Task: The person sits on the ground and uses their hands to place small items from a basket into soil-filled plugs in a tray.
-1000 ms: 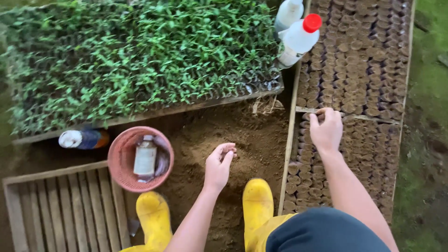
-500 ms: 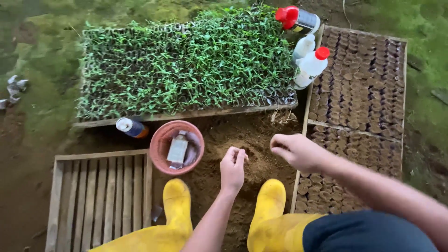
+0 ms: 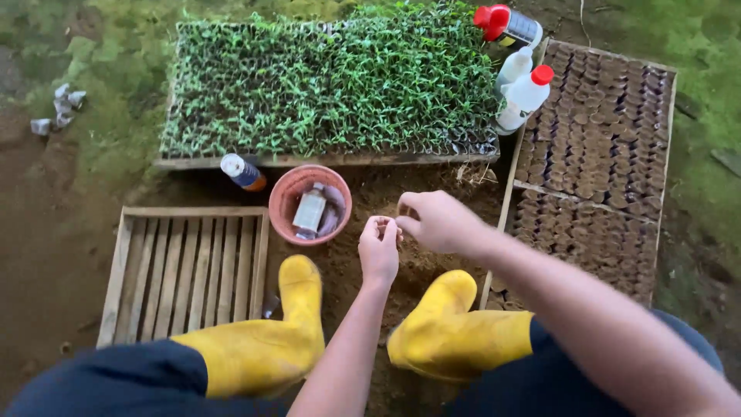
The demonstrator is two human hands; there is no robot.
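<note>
Two hands meet above bare brown soil (image 3: 432,266), outdoors among mossy ground. The left hand (image 3: 379,249) has its grip curled narrow on a small dark pot (image 3: 384,225); the right hand (image 3: 437,221) pinches at it, holding what I cannot tell. A pink bowl (image 3: 287,202) sits near.
</note>
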